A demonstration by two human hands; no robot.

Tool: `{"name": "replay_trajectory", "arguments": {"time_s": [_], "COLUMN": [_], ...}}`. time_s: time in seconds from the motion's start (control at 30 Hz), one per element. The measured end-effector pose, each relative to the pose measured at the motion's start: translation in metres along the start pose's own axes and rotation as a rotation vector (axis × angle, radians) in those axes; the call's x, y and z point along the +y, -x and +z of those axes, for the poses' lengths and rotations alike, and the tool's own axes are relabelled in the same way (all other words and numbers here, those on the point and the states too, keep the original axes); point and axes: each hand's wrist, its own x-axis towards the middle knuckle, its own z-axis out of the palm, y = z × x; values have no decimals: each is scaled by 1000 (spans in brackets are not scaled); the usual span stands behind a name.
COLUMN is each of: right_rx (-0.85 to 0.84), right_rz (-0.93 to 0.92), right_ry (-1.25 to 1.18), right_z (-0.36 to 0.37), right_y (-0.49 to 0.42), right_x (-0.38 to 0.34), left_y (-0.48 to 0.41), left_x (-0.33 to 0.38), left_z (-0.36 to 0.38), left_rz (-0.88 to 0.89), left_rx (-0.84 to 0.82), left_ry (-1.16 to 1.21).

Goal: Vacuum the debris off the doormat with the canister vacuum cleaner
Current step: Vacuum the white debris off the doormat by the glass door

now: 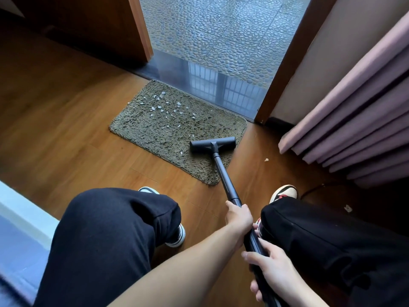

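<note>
The scene is taken from a single wide-angle view, worn on the head and aimed forward and steeply down at the floor. The knees and both hands are caught very near at the lower edge, the left hand ahead of the right hand on the wand. The mat is framed near the centre, farther off, and the doorway is reached at the top. The curtain is taken in at the right edge. Straight lines are bowed toward the edges.
</note>
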Motion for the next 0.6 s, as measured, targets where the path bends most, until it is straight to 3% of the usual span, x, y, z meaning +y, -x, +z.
{"name": "replay_trajectory", "arguments": {"time_s": [0.3,0.6], "right_rx": [12,2], "right_rz": [-41,-135], "right_ry": [-9,127], "right_z": [6,12], "right_y": [-51,-57], "right_x": [-50,-59], "left_y": [-16,-18], "left_x": [75,80], "left_z": [-16,-30], "left_rz": [70,54], "left_rx": [-57,-91], "left_ry": [90,346]}}
